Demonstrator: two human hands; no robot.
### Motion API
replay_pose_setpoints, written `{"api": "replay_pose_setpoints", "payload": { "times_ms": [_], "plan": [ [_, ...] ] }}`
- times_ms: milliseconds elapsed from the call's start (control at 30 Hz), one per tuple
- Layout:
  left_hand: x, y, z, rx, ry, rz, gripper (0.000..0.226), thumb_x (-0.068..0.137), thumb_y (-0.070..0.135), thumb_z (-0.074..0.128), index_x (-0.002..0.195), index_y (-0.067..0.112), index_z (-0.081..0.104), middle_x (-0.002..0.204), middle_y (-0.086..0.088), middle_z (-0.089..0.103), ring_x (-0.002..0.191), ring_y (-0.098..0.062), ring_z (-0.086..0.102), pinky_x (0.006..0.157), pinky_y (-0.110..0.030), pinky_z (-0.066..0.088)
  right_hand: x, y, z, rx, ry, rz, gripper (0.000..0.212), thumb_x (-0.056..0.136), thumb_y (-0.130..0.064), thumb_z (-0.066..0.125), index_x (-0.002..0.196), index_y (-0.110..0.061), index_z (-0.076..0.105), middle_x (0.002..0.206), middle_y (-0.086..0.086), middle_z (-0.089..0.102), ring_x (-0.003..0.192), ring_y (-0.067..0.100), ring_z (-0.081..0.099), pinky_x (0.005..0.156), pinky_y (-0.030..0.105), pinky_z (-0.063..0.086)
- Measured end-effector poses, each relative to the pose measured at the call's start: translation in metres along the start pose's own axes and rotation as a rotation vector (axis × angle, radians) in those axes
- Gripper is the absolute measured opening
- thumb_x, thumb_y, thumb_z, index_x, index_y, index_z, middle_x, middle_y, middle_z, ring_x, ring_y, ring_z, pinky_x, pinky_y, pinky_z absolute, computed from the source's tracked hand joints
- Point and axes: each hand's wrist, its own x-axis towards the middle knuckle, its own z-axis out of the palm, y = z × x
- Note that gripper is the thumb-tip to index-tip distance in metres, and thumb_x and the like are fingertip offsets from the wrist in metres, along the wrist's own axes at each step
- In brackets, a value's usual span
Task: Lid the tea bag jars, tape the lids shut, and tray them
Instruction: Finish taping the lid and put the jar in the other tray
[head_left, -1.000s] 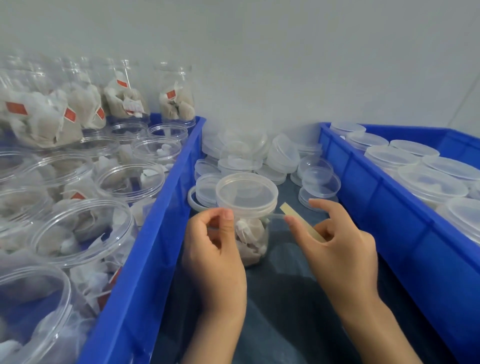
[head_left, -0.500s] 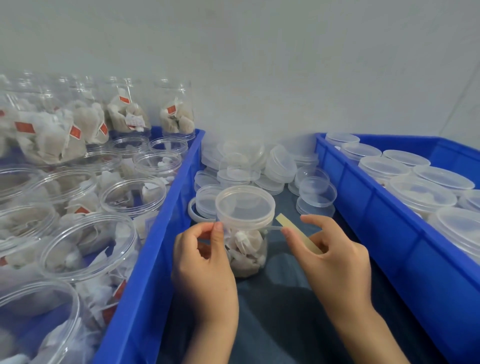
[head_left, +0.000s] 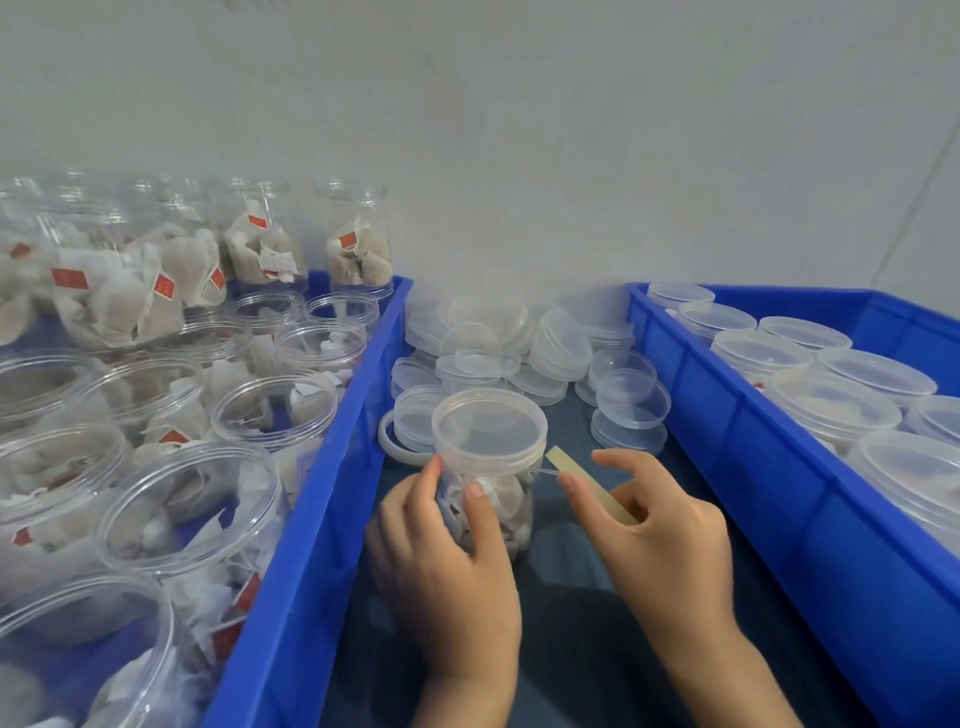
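A clear jar of tea bags (head_left: 511, 512) stands on the dark table between two blue bins, with a clear lid (head_left: 488, 431) on top. My left hand (head_left: 447, 561) grips the jar's body, thumb and fingers wrapped round it. My right hand (head_left: 654, 525) pinches a tan strip of tape backing (head_left: 576, 475), and a thin clear tape runs from it to the jar just under the lid.
A blue bin (head_left: 332, 467) on the left holds several open jars of tea bags (head_left: 192, 514). The blue tray (head_left: 779, 493) on the right holds several lidded jars (head_left: 836, 410). A heap of loose clear lids (head_left: 498, 343) lies behind the held jar, by the wall.
My left hand has slid from pinching at the lid's edge to wrapping round the jar's body. The right hand keeps its hold on the tape strip. The view moved slightly.
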Motion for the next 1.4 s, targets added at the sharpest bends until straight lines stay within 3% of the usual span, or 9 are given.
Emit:
{"api": "replay_pose_setpoints", "payload": {
  "times_ms": [200,300,433,500,600,733,833,1033,1400],
  "plan": [
    [-0.008,0.005,-0.001,0.208,-0.173,0.022,0.061,0.080,0.038,0.048,0.124,-0.002,0.057,0.114,-0.020,0.059,0.098,-0.042,0.057,0.077,-0.050,0.046,-0.001,-0.004,-0.001,-0.004,-0.066,0.009,0.048,0.068,-0.055,0.057,0.102,-0.023,0.067,0.059,-0.009,0.058,0.060,0.019,0.058,0.064,0.041,0.051],
    [-0.011,0.006,0.005,0.173,-0.259,-0.068,0.085,0.075,0.039,0.069,0.139,-0.006,0.035,0.130,-0.028,0.049,0.113,-0.047,0.051,0.088,-0.055,0.044,-0.002,-0.005,0.000,-0.019,-0.061,0.017,0.046,0.068,-0.054,0.058,0.102,-0.024,0.067,0.059,-0.010,0.058,0.061,0.018,0.059,0.064,0.039,0.050],
    [-0.002,0.002,0.011,-0.103,-0.390,-0.181,0.123,0.059,0.048,0.078,0.149,0.009,0.004,0.154,-0.012,0.021,0.140,-0.025,0.024,0.111,-0.034,0.023,0.000,-0.004,-0.002,-0.028,-0.124,0.073,0.047,0.065,-0.062,0.057,0.105,-0.037,0.060,0.063,-0.013,0.057,0.067,0.011,0.058,0.065,0.032,0.047],
    [0.004,-0.003,0.011,-0.163,-0.382,-0.219,0.121,0.054,0.045,0.083,0.149,0.019,0.014,0.151,-0.004,0.029,0.137,-0.019,0.031,0.108,-0.029,0.028,0.003,-0.003,-0.004,-0.103,-0.240,0.085,0.046,0.064,-0.067,0.059,0.105,-0.051,0.044,0.070,-0.017,0.057,0.075,0.005,0.058,0.066,0.026,0.043],
    [0.010,-0.005,0.008,-0.116,-0.281,-0.207,0.106,0.046,0.034,0.090,0.138,0.024,0.038,0.121,0.007,0.046,0.112,-0.014,0.049,0.086,-0.022,0.038,0.007,0.001,-0.007,-0.299,-0.326,0.014,0.044,0.077,-0.047,0.065,0.114,-0.047,0.041,0.077,-0.024,0.052,0.084,0.003,0.058,0.069,0.025,0.043],
    [0.010,0.001,-0.001,-0.119,-0.254,-0.126,0.101,0.039,0.041,0.086,0.131,0.026,0.046,0.103,0.013,0.035,0.090,0.008,0.046,0.077,-0.020,0.037,0.014,0.011,-0.014,-0.329,-0.141,-0.009,0.033,0.084,-0.034,0.066,0.113,-0.038,0.052,0.078,-0.024,0.055,0.076,0.005,0.056,0.059,0.025,0.040],
    [0.006,0.006,-0.004,-0.247,-0.326,-0.109,0.091,0.038,0.037,0.088,0.120,0.039,0.046,0.102,0.021,0.040,0.092,0.029,0.039,0.070,0.001,0.035,0.018,0.016,-0.017,-0.386,-0.112,0.019,0.008,0.087,-0.037,0.060,0.095,-0.034,0.059,0.084,-0.018,0.060,0.072,0.008,0.055,0.057,0.027,0.042],
    [0.007,0.010,-0.007,-0.347,-0.465,-0.181,0.083,0.036,0.032,0.091,0.102,0.054,0.045,0.107,0.019,0.050,0.095,0.023,0.045,0.067,0.005,0.035,0.028,0.029,-0.023,-0.495,-0.174,0.102,0.011,0.092,-0.029,0.048,0.083,-0.029,0.053,0.070,-0.010,0.055,0.063,0.009,0.048,0.053,0.028,0.039],
    [0.008,0.025,-0.018,-0.563,-0.737,-0.287,0.073,0.034,0.029,0.085,0.100,0.041,0.054,0.110,0.007,0.061,0.090,0.009,0.059,0.073,-0.010,0.047,0.027,0.029,-0.009,-0.473,-0.219,0.090,0.009,0.091,-0.032,0.043,0.085,-0.027,0.040,0.081,-0.007,0.058,0.074,0.022,0.054,0.059,0.034,0.042]
  ]
}}
